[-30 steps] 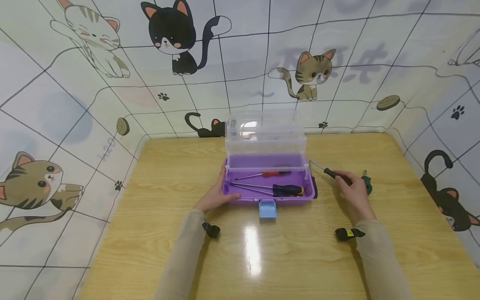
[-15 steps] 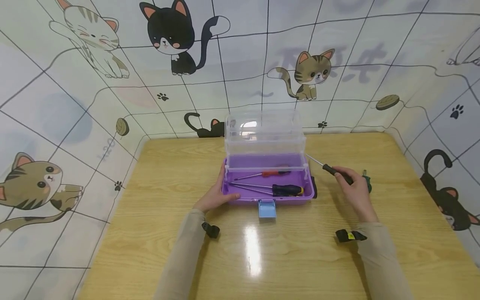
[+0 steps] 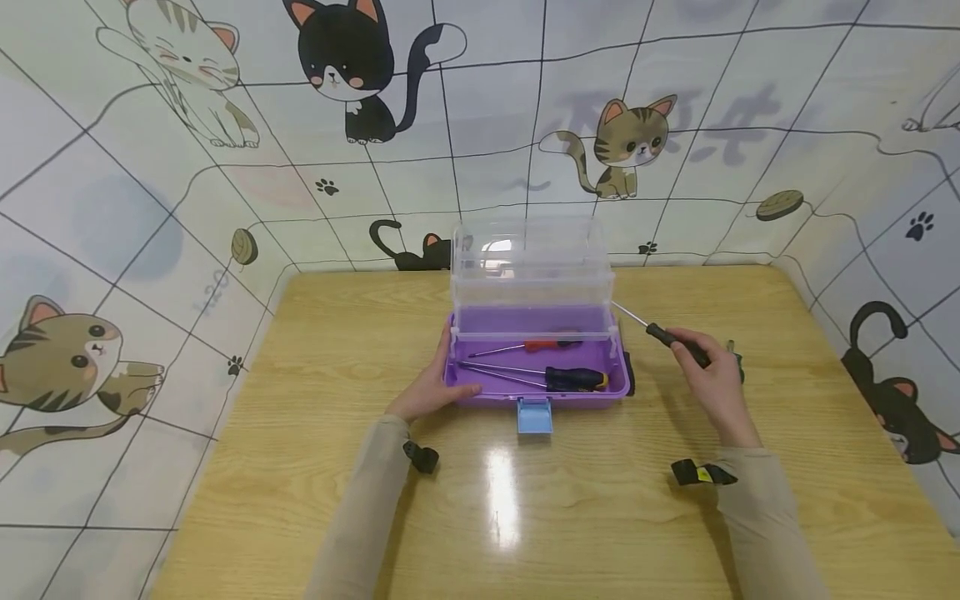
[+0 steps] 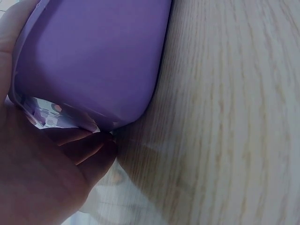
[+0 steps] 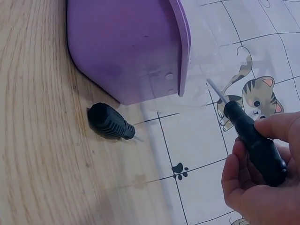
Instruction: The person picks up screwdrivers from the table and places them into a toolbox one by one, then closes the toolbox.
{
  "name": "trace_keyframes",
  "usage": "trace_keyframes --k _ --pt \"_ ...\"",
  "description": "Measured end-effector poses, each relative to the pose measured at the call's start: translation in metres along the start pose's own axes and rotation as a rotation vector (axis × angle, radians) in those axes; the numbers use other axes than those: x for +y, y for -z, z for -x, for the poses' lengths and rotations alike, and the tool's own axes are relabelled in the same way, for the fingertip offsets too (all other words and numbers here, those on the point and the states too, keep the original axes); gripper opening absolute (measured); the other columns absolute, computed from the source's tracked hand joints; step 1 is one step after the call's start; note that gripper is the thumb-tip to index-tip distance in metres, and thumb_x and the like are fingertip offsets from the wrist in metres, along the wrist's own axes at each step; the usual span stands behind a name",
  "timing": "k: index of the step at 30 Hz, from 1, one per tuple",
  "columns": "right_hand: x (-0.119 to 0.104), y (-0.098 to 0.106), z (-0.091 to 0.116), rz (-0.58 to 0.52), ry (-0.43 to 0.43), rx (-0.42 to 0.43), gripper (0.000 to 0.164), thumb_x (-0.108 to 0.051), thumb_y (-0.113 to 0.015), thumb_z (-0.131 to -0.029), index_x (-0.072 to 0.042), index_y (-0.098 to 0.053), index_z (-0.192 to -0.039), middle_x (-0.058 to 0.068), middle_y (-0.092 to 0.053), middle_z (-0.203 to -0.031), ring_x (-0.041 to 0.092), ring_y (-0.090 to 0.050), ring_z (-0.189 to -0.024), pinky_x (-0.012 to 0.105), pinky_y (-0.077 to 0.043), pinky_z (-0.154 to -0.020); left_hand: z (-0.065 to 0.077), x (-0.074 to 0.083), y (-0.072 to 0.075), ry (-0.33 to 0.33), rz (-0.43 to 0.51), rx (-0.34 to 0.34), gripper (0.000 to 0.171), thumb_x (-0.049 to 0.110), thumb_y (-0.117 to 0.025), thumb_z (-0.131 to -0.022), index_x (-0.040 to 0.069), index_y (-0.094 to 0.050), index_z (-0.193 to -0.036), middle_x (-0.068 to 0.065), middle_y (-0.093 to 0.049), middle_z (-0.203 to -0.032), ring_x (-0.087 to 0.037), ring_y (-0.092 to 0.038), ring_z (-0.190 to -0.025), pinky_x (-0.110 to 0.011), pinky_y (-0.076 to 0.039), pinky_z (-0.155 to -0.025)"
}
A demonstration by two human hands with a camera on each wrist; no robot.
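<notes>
A purple toolbox (image 3: 538, 402) with its clear lid (image 3: 531, 258) raised stands on the table. My left hand (image 3: 427, 390) grips its left end, thumb at the front rim; in the left wrist view the fingers bend round the box's corner. To the right of the box, my right hand (image 3: 712, 379) holds a black-handled screwdriver (image 3: 658, 333), its shaft pointing up-left toward the lid. Thumb and fingers pinch that handle in the right wrist view. Inside the box lie a red-handled screwdriver (image 3: 542, 345) and black-handled screwdrivers (image 3: 573, 380) with long shafts, partly overlapping.
A short dark-handled screwdriver (image 5: 110, 122) lies beside the box's right end. A green tool (image 3: 741, 367) is mostly hidden behind my right hand. The blue latch (image 3: 534, 417) hangs down at the front. A cat-patterned wall (image 3: 495, 125) backs the wooden table (image 3: 585, 517).
My right hand has shifted slightly right and lifted the screwdriver, whose tip has moved up and a little left. The left hand and the toolbox stay in place.
</notes>
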State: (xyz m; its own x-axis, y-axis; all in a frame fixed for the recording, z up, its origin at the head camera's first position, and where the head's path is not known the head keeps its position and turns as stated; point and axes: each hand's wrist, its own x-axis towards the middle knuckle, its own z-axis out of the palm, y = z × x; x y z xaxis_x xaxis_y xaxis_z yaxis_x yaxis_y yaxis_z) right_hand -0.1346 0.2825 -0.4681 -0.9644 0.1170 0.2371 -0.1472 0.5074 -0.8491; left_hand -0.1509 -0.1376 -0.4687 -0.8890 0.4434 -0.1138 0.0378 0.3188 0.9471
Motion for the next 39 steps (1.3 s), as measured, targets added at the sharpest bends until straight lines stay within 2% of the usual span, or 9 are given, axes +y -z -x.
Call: trace_keyframes --k 2,5,9,15,21,27,29,34,39 --pt "0.001 0.001 0.0 -0.006 -0.01 0.002 0.033 -0.015 -0.054 -0.1 0.004 -0.06 -0.126 0.015 -0.057 -0.122 0.01 -0.05 -0.088 0.015 -0.04 -0.065 -0.001 -0.001 0.0 -0.009 -0.002 -0.002 0.118 0.015 -0.076 -0.082 0.024 0.018 -0.153 -0.013 0.003 -0.16 -0.04 -0.013 -0.141 -0.055 -0.015 -0.112" --pt "0.002 0.003 -0.001 -0.023 -0.026 0.007 0.034 -0.016 -0.054 -0.1 0.004 -0.059 -0.127 0.007 -0.056 -0.121 0.007 -0.051 -0.092 0.014 -0.041 -0.067 -0.006 -0.01 0.0 -0.018 0.008 0.003 0.119 0.014 -0.076 -0.082 0.026 0.018 -0.153 -0.011 0.004 -0.16 -0.039 -0.011 -0.142 -0.055 -0.013 -0.112" --pt "0.002 0.008 0.001 -0.04 -0.04 0.023 0.034 -0.016 -0.056 -0.099 0.003 -0.06 -0.127 -0.006 -0.055 -0.117 0.006 -0.051 -0.093 0.014 -0.041 -0.068 -0.013 -0.026 -0.001 -0.015 0.009 0.021 0.12 0.018 -0.078 -0.082 0.035 0.018 -0.152 -0.004 0.004 -0.161 -0.034 -0.01 -0.143 -0.054 -0.012 -0.112" --pt "-0.004 0.014 0.005 -0.062 -0.051 0.022 0.034 -0.019 -0.056 -0.099 -0.001 -0.061 -0.127 -0.015 -0.055 -0.115 0.008 -0.051 -0.094 0.015 -0.04 -0.068 -0.015 -0.03 -0.002 -0.019 0.014 0.036 0.12 0.022 -0.079 -0.08 0.043 0.015 -0.151 0.002 0.001 -0.161 -0.029 -0.012 -0.143 -0.051 -0.014 -0.113" --pt "-0.012 0.012 0.005 -0.065 0.019 0.007 0.029 -0.011 -0.059 -0.097 0.004 -0.063 -0.122 -0.015 -0.057 -0.111 0.009 -0.05 -0.089 0.017 -0.039 -0.066 -0.014 -0.029 -0.002 -0.022 0.001 0.04 0.121 0.024 -0.08 -0.079 0.044 0.015 -0.15 -0.001 0.0 -0.161 -0.031 -0.014 -0.143 -0.052 -0.015 -0.113" --pt "-0.044 0.01 0.006 -0.091 0.107 -0.047 0.027 -0.001 -0.056 -0.096 0.012 -0.06 -0.119 -0.008 -0.059 -0.11 0.01 -0.048 -0.085 0.017 -0.038 -0.064 -0.013 -0.03 -0.002 -0.007 -0.012 0.042 0.121 0.026 -0.081 -0.079 0.042 0.016 -0.151 -0.001 0.0 -0.161 -0.031 -0.014 -0.143 -0.05 -0.016 -0.113" --pt "-0.049 0.009 0.006 -0.104 0.107 -0.072 0.027 -0.001 -0.056 -0.096 0.011 -0.06 -0.12 -0.006 -0.059 -0.108 0.011 -0.048 -0.08 0.018 -0.038 -0.061 -0.013 -0.031 -0.002 -0.004 -0.008 0.041 0.121 0.025 -0.081 -0.079 0.043 0.015 -0.151 0.0 0.0 -0.161 -0.029 -0.013 -0.143 -0.049 -0.015 -0.113" --pt "-0.029 0.006 -0.002 -0.105 0.057 -0.119 0.031 -0.009 -0.056 -0.098 0.003 -0.06 -0.126 -0.007 -0.057 -0.109 0.014 -0.044 -0.071 0.024 -0.036 -0.053 -0.013 -0.033 -0.002 -0.009 0.002 0.039 0.121 0.023 -0.08 -0.08 0.043 0.016 -0.15 0.001 0.002 -0.161 -0.03 -0.011 -0.143 -0.051 -0.014 -0.113" --pt "-0.019 0.002 -0.008 -0.085 0.069 -0.136 0.032 -0.011 -0.057 -0.098 0.0 -0.061 -0.128 -0.004 -0.057 -0.115 0.014 -0.048 -0.081 0.023 -0.037 -0.058 -0.012 -0.033 -0.002 -0.012 0.01 0.041 0.122 0.022 -0.08 -0.079 0.04 0.016 -0.151 0.0 0.001 -0.161 -0.028 -0.011 -0.144 -0.05 -0.014 -0.114"
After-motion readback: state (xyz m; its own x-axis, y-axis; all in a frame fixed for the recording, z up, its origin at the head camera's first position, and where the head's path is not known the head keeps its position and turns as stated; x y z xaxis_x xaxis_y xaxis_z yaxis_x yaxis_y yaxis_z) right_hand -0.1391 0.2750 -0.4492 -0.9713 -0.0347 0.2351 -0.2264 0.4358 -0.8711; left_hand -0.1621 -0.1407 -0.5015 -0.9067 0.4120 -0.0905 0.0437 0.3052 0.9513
